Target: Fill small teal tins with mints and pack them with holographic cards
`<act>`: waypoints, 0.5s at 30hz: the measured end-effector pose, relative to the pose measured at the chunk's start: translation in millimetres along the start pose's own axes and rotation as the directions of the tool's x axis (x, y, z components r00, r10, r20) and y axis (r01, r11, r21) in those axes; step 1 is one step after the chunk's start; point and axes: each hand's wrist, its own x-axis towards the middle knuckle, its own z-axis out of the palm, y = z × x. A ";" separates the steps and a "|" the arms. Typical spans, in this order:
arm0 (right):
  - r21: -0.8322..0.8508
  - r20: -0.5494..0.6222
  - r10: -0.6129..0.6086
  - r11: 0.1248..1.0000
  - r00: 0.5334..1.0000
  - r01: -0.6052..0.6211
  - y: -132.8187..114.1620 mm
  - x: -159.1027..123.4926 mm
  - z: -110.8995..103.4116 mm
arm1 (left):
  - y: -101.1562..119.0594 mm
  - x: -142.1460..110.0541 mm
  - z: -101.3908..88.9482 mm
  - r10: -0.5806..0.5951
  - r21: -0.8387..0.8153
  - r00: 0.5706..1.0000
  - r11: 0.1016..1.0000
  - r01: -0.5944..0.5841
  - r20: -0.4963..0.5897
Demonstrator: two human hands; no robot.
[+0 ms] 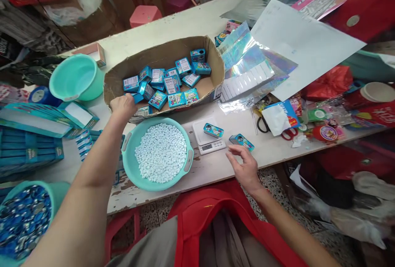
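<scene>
My left hand [122, 106] is at the near left corner of an open cardboard box [123, 63]. Its fingers are closed around a small blue candy box [137, 97], partly hidden by the hand. Inside the carton lie several more blue candy boxes [171, 84]. My right hand [245, 167] has its fingers apart and holds nothing, just in front of a blue candy box [242, 141] on the table. Another candy box [213, 130], with a round hole in its top, lies on a white digital scale [212, 147]. Left of the scale stands a teal basin [131, 168] of small white candies [161, 152].
A green basin [75, 73] stands at the back left. A tub of blue foil discs [24, 217] sits at the lower left, below stacked blue cartons [29, 147]. Holographic sheets [247, 69], scissors [289, 133] and wrappers crowd the right side.
</scene>
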 end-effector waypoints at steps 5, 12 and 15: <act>0.319 0.425 0.345 0.808 0.837 -0.495 -20.7 -14.8 34.2 | 7.6 -113.9 5.2 0.260 0.008 0.954 0.965 -0.262 -0.149; 0.400 0.746 0.469 0.250 0.472 -0.882 -22.7 -32.8 48.9 | 69.7 -244.8 78.8 0.875 -0.271 0.465 0.419 -0.867 -0.136; 0.381 0.625 0.572 0.370 0.531 -0.847 -4.6 -35.3 29.0 | 87.2 -232.1 81.7 0.878 -0.317 0.479 0.454 -0.832 0.000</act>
